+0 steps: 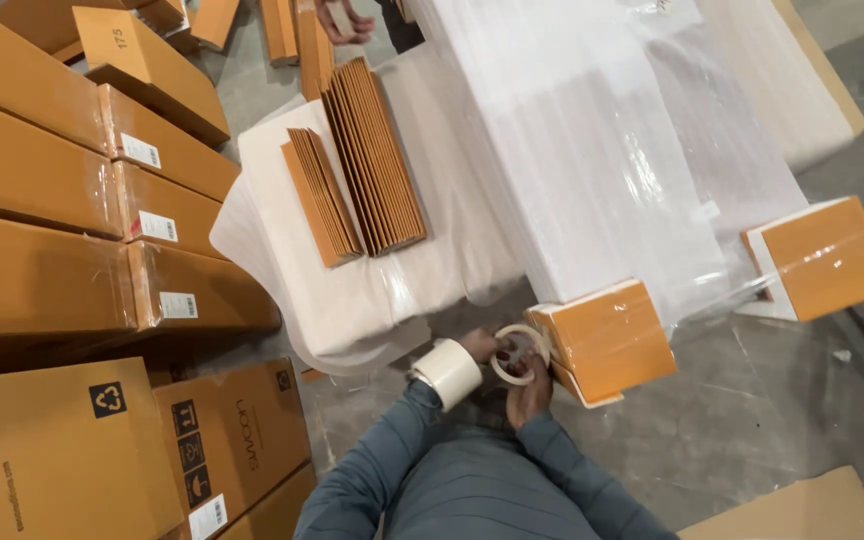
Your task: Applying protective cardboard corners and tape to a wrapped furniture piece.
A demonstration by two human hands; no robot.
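- My left hand (479, 345) and right hand (529, 385) both grasp the tape roll (520, 353), fingers closed around its ring; it looks light and stiff.
- The roll touches the wrapped orange corner cap (607, 338); I judge the film slippery.
- Farther away, folded cardboard pieces (357, 160) lie flat.

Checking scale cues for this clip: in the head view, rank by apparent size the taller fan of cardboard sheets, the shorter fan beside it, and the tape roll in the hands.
1. Taller fan of cardboard sheets
2. Shorter fan of cardboard sheets
3. Tape roll, clearly smallest, even though it is nearer the camera.
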